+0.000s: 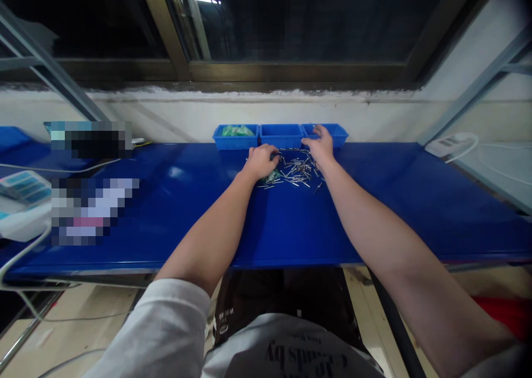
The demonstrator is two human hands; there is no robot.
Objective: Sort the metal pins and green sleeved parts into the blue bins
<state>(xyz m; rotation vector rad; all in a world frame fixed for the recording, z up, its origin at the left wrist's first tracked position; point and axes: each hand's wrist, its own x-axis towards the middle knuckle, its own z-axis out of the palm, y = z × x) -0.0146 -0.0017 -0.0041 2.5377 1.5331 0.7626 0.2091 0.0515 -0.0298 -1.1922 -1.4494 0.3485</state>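
Note:
Several thin, shiny metal pins, perhaps rivets [301,170], lie in a loose pile on the blue table [291,223]. My left hand [262,162] rests at the pile's left edge, its fingers curled; whatever they hold is hidden. A small green bundle [272,176] shows beneath that hand. Over the front of the right blue bin [338,137] is my right hand [321,145], thumb and forefinger apart. A tiny light sliver shows by its fingertips, too small to name. The middle blue bin [280,141] and the left blue bin [236,142] stand beside it in a row.
Green plastic bags [236,131] fill the left bin. A wall and window rise behind the table. Metal frame posts [477,87] flank it. To the left are blurred-out items and a white device [25,200] with cables; a white power strip [451,144] lies at right.

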